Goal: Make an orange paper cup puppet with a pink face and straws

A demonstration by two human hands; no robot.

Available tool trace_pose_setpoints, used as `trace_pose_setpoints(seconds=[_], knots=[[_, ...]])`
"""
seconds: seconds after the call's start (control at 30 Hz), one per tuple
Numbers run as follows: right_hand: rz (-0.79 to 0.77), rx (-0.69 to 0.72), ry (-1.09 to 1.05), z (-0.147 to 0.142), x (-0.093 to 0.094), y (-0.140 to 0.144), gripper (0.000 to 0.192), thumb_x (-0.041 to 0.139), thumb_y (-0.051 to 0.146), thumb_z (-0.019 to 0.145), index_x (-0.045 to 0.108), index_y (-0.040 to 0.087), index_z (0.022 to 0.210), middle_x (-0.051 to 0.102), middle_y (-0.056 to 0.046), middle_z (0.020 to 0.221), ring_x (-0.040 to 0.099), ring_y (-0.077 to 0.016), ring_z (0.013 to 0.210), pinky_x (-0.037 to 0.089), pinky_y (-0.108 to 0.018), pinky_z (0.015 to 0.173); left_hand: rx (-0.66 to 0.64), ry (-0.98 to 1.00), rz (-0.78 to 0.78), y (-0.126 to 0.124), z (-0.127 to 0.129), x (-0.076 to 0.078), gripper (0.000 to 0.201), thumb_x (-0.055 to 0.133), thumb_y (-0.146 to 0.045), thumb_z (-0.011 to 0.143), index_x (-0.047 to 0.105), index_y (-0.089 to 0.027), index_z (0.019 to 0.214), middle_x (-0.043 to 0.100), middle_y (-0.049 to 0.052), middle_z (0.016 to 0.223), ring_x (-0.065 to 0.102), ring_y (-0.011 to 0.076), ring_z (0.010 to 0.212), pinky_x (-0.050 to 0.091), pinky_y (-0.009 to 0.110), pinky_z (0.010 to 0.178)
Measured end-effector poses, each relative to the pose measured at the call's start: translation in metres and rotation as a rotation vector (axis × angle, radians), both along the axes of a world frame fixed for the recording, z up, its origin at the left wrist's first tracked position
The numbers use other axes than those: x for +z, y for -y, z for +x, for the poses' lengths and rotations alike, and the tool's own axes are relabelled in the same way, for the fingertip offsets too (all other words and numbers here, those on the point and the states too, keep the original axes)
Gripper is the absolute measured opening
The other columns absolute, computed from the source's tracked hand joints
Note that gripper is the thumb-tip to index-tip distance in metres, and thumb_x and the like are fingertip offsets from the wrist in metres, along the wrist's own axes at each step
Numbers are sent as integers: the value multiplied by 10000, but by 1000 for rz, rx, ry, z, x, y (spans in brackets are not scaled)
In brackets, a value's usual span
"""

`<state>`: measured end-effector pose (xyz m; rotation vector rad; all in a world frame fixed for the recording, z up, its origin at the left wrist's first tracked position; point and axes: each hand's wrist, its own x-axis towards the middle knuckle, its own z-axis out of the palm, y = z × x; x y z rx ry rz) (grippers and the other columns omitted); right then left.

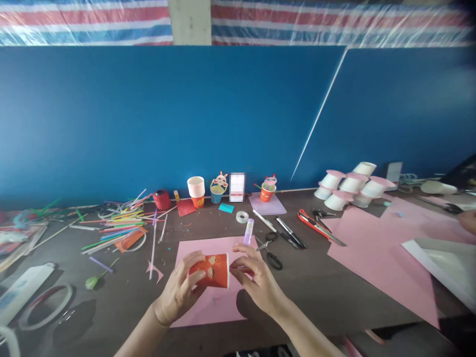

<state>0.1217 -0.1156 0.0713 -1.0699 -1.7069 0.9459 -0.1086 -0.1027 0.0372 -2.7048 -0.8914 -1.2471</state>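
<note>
left hand (pixel 178 292) fingers grip red paper cup (pixel 210 270) held sideways over pink sheet (pixel 193 248); contents unseen. right hand (pixel 256 280) fingers pinch at its rim. cup stack (pixel 196 189) rests on bench (pixel 111 307).

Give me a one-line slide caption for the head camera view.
Both hands, left hand and right hand, hold a red paper cup sideways above a pink paper sheet on a cluttered craft table.

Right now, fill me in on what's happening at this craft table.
A person holds a red paper cup on its side over a pink paper sheet. The left hand grips the cup's body; the right hand touches its rim end. Scissors, a glue stick and a tape roll lie just beyond. Coloured straws are scattered to the left, and white cups are piled to the right.
</note>
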Motion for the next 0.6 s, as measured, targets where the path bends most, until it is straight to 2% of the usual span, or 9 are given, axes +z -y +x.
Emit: trace_pose_setpoints(seconds=[0.17, 0.37, 0.6], knots=[[-5, -26, 2, -2, -3, -1, 102, 532, 261, 828, 621, 211, 822, 483, -75, 1155, 481, -209, 1095, 516, -279, 772, 50, 169, -167, 0, 6, -3, 506, 625, -54, 689, 365, -196, 1099, 423, 156, 1196, 430, 271, 1144, 433, 450, 886], [67, -34, 196, -6, 12, -10, 90, 538, 168, 800, 621, 202, 784, 564, -70, 1026, 537, -215, 996, 459, -352, 842, 118, 310, -443, -4, 10, -8, 502, 667, -165, 674, 379, -217, 1082, 454, 111, 1127, 467, 253, 1078, 395, 439, 898], [109, -1, 286, -8, 24, -14, 80, 570, 127, 767, 601, 193, 736, 617, -43, 883, 566, -191, 872, 431, -332, 818, 78, 365, -661, -6, 6, -3, 542, 692, -227, 655, 392, -239, 1106, 486, 84, 1109, 486, 255, 1060, 381, 406, 905]])
